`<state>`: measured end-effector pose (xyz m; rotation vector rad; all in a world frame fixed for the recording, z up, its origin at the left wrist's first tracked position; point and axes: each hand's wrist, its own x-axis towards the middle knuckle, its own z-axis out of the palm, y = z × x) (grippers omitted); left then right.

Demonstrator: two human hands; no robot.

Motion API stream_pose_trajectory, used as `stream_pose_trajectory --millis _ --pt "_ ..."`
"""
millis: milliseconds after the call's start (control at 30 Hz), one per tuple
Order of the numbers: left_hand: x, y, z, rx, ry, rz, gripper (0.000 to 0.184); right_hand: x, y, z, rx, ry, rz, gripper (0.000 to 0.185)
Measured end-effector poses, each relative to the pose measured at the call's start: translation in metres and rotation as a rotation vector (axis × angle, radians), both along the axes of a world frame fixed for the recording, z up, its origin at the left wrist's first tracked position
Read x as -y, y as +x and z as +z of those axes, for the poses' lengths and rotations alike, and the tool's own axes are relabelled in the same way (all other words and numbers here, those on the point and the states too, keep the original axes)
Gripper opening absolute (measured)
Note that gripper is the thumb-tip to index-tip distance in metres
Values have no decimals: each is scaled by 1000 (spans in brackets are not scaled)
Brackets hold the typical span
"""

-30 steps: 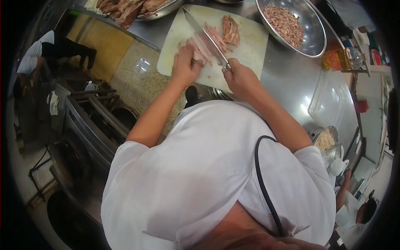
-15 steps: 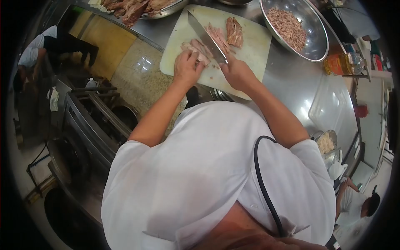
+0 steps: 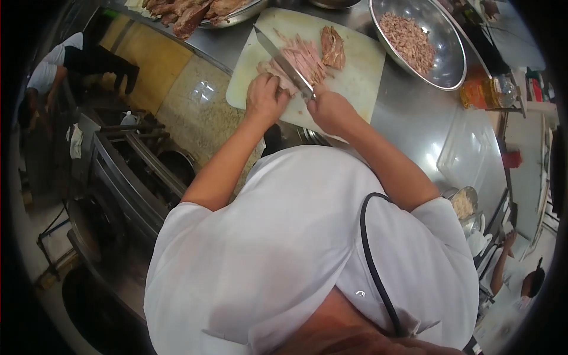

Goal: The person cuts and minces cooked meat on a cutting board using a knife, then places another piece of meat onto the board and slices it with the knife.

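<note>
My right hand (image 3: 332,110) is wrapped round the handle of a long knife (image 3: 283,61), whose blade points up and left across the meat. With curled fingers my left hand (image 3: 265,98) presses on a pale piece of meat (image 3: 273,70), just left of the blade. Cut strips of meat (image 3: 305,56) lie right of the blade on the white cutting board (image 3: 362,77). A browned chunk of meat (image 3: 332,47) rests farther right on the same board.
A steel bowl (image 3: 447,62) of chopped meat stands right of the board, near a bottle of yellow liquid (image 3: 478,93). Browned meat (image 3: 188,13) is heaped at the upper left. One person (image 3: 47,76) bends at the far left; another (image 3: 515,275) is at the lower right.
The knife and my right hand have shifted left, onto the piece under my left hand. More strips now show right of the blade. The person at lower right has moved an arm.
</note>
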<state>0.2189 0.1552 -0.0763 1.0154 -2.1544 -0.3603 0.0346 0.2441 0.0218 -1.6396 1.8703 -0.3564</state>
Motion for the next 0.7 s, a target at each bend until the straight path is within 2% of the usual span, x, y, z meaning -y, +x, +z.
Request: stream_pose_trajectory --millis 167,233,267,333,367,433,700 --pt "-6 5 0 -51 59 16 37 -2 -2 17 12 -38 -58 34" --pt "-8 9 5 -167 264 72 36 -17 5 54 32 14 -102 35" --pt "-8 8 3 -168 268 76 36 -21 7 59 31 18 -99 35" --pt "-5 8 -1 -179 102 4 31 -25 8 63 104 -33 -97 35" --pt "-5 7 -2 -179 101 4 31 -21 8 50 105 -34 -97 35" --pt "-7 2 -1 -31 21 17 27 -11 9 15 -71 136 11 34" --pt "-8 4 -4 -21 -39 8 28 15 1 -3 -62 18 9 38"
